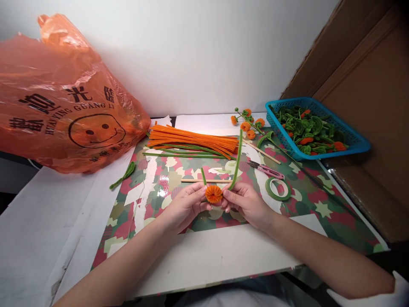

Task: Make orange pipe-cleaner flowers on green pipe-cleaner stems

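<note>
Between my hands is a round orange pipe-cleaner flower [213, 194], facing up toward the camera. My left hand [191, 202] pinches its left edge, with a short green stem end sticking up beside the fingers. On the other side, my right hand [243, 202] has thumb and fingers closed at the flower's right edge and on a long green pipe cleaner [237, 162] that rises upward. Behind the hands lies a thin wooden stick [188, 181]. How the green pipe cleaner joins the flower is hidden.
Orange pipe cleaners [191, 138] and green ones [185, 155] lie behind. At right are green tape [286, 195], a pink cutter [270, 171], finished flowers [245, 126] and a blue basket [358, 147]. An orange bag [76, 98] and looped green piece [123, 175] are left.
</note>
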Action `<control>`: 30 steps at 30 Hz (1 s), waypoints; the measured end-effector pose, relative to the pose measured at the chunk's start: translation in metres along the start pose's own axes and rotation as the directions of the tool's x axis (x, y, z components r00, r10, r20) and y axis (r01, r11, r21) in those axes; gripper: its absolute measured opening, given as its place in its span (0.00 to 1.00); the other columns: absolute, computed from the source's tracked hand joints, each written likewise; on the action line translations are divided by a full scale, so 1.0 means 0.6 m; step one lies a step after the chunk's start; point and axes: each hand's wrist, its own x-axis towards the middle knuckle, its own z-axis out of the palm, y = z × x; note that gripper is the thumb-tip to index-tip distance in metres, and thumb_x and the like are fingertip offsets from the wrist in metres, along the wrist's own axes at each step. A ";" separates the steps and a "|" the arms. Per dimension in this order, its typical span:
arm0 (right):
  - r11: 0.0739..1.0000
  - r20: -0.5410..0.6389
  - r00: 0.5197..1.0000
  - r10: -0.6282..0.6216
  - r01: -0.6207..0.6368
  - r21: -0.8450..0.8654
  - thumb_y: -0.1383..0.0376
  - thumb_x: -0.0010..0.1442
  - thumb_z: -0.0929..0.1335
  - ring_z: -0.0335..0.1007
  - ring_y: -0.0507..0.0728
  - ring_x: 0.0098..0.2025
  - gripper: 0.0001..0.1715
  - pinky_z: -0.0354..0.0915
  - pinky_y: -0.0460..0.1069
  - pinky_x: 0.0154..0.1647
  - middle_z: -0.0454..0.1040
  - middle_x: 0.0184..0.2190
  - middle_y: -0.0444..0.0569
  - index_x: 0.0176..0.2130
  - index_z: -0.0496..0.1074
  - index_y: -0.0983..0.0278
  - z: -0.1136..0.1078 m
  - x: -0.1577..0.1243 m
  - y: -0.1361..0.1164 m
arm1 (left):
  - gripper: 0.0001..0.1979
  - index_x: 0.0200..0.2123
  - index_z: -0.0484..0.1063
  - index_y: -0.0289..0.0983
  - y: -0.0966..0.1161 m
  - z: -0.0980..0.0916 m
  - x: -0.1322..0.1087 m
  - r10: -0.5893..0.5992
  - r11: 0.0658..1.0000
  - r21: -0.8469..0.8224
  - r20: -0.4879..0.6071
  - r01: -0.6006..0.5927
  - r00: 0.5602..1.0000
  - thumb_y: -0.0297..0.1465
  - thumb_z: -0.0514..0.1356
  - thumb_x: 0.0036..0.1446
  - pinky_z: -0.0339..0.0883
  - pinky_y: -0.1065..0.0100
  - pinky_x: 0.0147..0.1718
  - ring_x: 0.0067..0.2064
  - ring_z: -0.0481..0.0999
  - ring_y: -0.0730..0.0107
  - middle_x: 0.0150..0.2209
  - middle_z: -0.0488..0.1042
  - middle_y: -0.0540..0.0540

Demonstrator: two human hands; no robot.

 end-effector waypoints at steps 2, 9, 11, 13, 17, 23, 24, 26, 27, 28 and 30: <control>0.998 0.026 0.999 0.033 -0.034 0.059 0.55 0.46 0.76 0.68 0.46 0.21 0.18 0.66 0.41 0.24 0.74 0.19 0.42 0.25 0.74 0.67 0.002 -0.003 -0.001 | 0.10 0.34 0.74 0.33 -0.001 0.000 0.000 -0.021 1.000 -0.017 0.044 0.022 0.999 0.36 0.64 0.55 0.66 0.77 0.28 0.31 0.74 0.75 0.31 0.76 0.45; 1.000 0.037 0.999 -0.015 0.015 0.017 0.55 0.49 0.75 0.67 0.45 0.21 0.17 0.65 0.41 0.24 0.73 0.20 0.42 0.27 0.73 0.66 -0.002 -0.006 0.001 | 0.14 0.35 0.70 0.34 -0.003 0.007 -0.002 -0.054 0.997 0.048 -0.029 0.056 0.998 0.39 0.64 0.53 0.67 0.74 0.26 0.30 0.71 0.73 0.31 0.71 0.46; 0.984 -0.053 0.991 -0.124 0.117 -0.132 0.55 0.51 0.74 0.67 0.47 0.21 0.17 0.64 0.42 0.22 0.73 0.21 0.43 0.28 0.74 0.66 -0.004 -0.006 0.001 | 0.15 0.40 0.68 0.37 -0.004 0.012 -0.005 0.078 0.986 0.159 -0.215 -0.044 0.974 0.39 0.64 0.53 0.69 0.72 0.26 0.32 0.71 0.72 0.37 0.70 0.46; 0.950 -0.139 0.969 -0.204 0.162 -0.268 0.54 0.53 0.73 0.66 0.48 0.20 0.16 0.62 0.42 0.19 0.73 0.21 0.44 0.29 0.74 0.66 -0.005 -0.008 0.001 | 0.20 0.47 0.65 0.42 -0.005 0.018 -0.011 0.356 0.891 0.399 -0.320 -0.215 0.878 0.37 0.65 0.52 0.71 0.70 0.29 0.36 0.71 0.71 0.46 0.67 0.45; 0.899 -0.117 0.957 -0.265 0.202 -0.389 0.55 0.55 0.71 0.65 0.49 0.20 0.15 0.62 0.44 0.18 0.73 0.22 0.45 0.30 0.75 0.65 -0.003 -0.012 0.003 | 0.25 0.50 0.69 0.45 0.000 0.026 -0.024 0.648 0.437 0.828 -0.019 -0.352 0.761 0.31 0.68 0.47 0.69 0.68 0.36 0.43 0.70 0.65 0.52 0.65 0.44; 0.852 -0.027 0.940 -0.340 0.296 -0.432 0.58 0.55 0.71 0.69 0.51 0.26 0.10 0.65 0.45 0.24 0.74 0.26 0.45 0.31 0.74 0.63 -0.003 -0.014 0.010 | 0.16 0.46 0.76 0.43 -0.001 0.024 -0.022 0.583 0.288 0.886 0.139 -0.364 0.800 0.30 0.65 0.52 0.67 0.65 0.39 0.43 0.72 0.59 0.42 0.75 0.43; 0.853 -0.022 0.938 -0.345 0.304 -0.424 0.59 0.55 0.71 0.70 0.51 0.27 0.10 0.66 0.45 0.25 0.75 0.27 0.46 0.31 0.74 0.63 -0.003 -0.014 0.010 | 0.16 0.45 0.76 0.43 -0.002 0.024 -0.022 0.603 0.279 0.886 0.139 -0.371 0.786 0.30 0.65 0.51 0.66 0.65 0.40 0.44 0.72 0.58 0.43 0.75 0.42; 0.862 -0.013 0.939 -0.344 0.310 -0.402 0.59 0.54 0.72 0.72 0.52 0.28 0.09 0.68 0.46 0.28 0.75 0.28 0.46 0.32 0.74 0.63 -0.003 -0.013 0.009 | 0.18 0.46 0.76 0.43 -0.004 0.024 -0.023 0.630 0.256 0.888 0.146 -0.382 0.762 0.29 0.65 0.50 0.66 0.64 0.40 0.44 0.72 0.58 0.43 0.74 0.42; 0.867 -0.005 0.940 -0.340 0.312 -0.388 0.59 0.54 0.72 0.72 0.53 0.29 0.09 0.69 0.46 0.29 0.75 0.28 0.46 0.32 0.73 0.63 -0.003 -0.013 0.008 | 0.18 0.47 0.76 0.43 -0.004 0.025 -0.024 0.631 0.249 0.889 0.151 -0.384 0.761 0.29 0.65 0.51 0.66 0.65 0.39 0.42 0.72 0.60 0.41 0.74 0.42; 0.872 0.004 0.941 -0.339 0.316 -0.374 0.59 0.54 0.72 0.72 0.53 0.30 0.09 0.69 0.47 0.30 0.75 0.28 0.46 0.31 0.73 0.62 -0.002 -0.013 0.007 | 0.19 0.48 0.76 0.43 -0.004 0.026 -0.024 0.623 0.249 0.890 0.155 -0.382 0.767 0.29 0.65 0.51 0.66 0.66 0.36 0.39 0.72 0.62 0.39 0.75 0.43; 0.878 0.023 0.940 -0.341 0.327 -0.350 0.59 0.53 0.73 0.73 0.53 0.31 0.09 0.70 0.47 0.34 0.75 0.28 0.45 0.31 0.74 0.62 0.000 -0.013 0.005 | 0.17 0.47 0.76 0.43 -0.003 0.028 -0.026 0.584 0.281 0.885 0.150 -0.372 0.798 0.29 0.64 0.53 0.65 0.68 0.32 0.34 0.72 0.66 0.35 0.75 0.44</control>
